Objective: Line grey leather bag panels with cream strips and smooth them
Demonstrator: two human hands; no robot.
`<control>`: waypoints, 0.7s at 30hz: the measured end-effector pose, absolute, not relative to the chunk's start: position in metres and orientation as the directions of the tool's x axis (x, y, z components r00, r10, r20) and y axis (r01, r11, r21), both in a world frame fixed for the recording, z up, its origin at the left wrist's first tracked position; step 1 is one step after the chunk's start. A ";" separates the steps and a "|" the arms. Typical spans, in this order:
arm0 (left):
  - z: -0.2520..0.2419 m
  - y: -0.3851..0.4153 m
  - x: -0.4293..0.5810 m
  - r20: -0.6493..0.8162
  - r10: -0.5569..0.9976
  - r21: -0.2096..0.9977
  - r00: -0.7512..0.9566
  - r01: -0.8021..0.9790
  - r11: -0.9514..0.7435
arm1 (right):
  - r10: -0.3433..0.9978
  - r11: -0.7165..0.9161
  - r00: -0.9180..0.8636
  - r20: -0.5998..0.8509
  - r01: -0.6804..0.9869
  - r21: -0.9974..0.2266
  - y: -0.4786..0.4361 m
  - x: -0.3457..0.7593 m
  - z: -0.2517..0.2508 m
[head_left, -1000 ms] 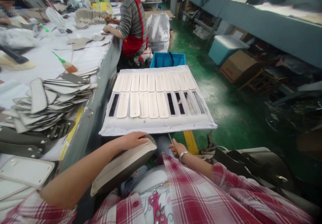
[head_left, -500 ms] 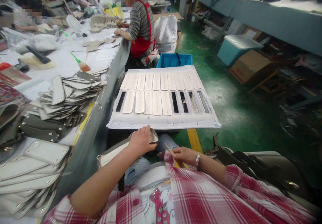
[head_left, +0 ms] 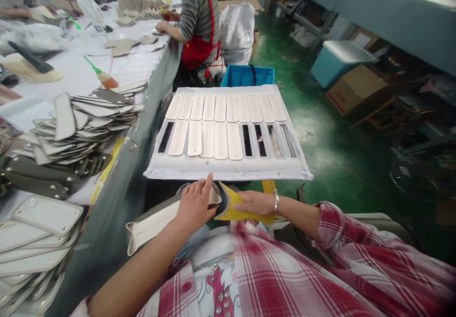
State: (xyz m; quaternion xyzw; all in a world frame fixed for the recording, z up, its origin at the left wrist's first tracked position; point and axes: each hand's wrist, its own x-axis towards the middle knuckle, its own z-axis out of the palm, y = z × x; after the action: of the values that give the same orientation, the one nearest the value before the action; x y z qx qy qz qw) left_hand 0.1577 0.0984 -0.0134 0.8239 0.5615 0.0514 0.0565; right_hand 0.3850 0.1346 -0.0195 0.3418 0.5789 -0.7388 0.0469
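Note:
My left hand (head_left: 197, 202) grips the open end of a long leather piece (head_left: 154, 224), grey outside and cream inside with a seam line along it. Its index finger points up toward the board. In my right hand (head_left: 257, 202) is a bent yellow sheet (head_left: 231, 206) with a notched end, its points close to the leather piece's open end. Just beyond both hands lies a white cloth-covered board (head_left: 285, 168) with two rows of slots. Cream strips (head_left: 221, 141) cover many slots, while several in the front row show dark gaps.
The worktable on the left bears stacks of white-faced strips (head_left: 48, 212), dark strips with studs (head_left: 39, 174) and a glue bottle with a green tip (head_left: 105, 77). A co-worker in a red apron (head_left: 197, 46) sits ahead, near a blue crate (head_left: 245, 75). Boxes (head_left: 356, 89) stand at right.
My right hand has brought the yellow sheet up and left, to the leather piece's open end. My left hand still holds that piece, slightly further left. The view has shifted a little.

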 end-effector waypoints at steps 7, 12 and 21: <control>-0.014 0.101 0.155 0.006 0.919 0.133 0.395 0.910 -0.392 | 0.208 -0.111 -0.805 -0.555 0.545 -0.831 0.171 0.362 -0.016; -0.014 0.104 0.154 -0.006 0.911 0.114 0.412 0.906 -0.409 | 0.115 -0.172 -0.779 -0.617 0.596 -0.784 0.181 0.357 -0.019; -0.016 0.106 0.150 -0.031 0.906 0.134 0.421 0.900 -0.414 | 0.071 -0.292 -0.749 -0.659 0.616 -0.732 0.181 0.350 -0.025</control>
State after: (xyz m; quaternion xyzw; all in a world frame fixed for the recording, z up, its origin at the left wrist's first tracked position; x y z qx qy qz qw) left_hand 0.1495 0.1064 -0.0157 0.8404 0.5375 0.0230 0.0652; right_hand 0.3500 0.1811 -0.0250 0.3034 0.5662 -0.7442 0.1832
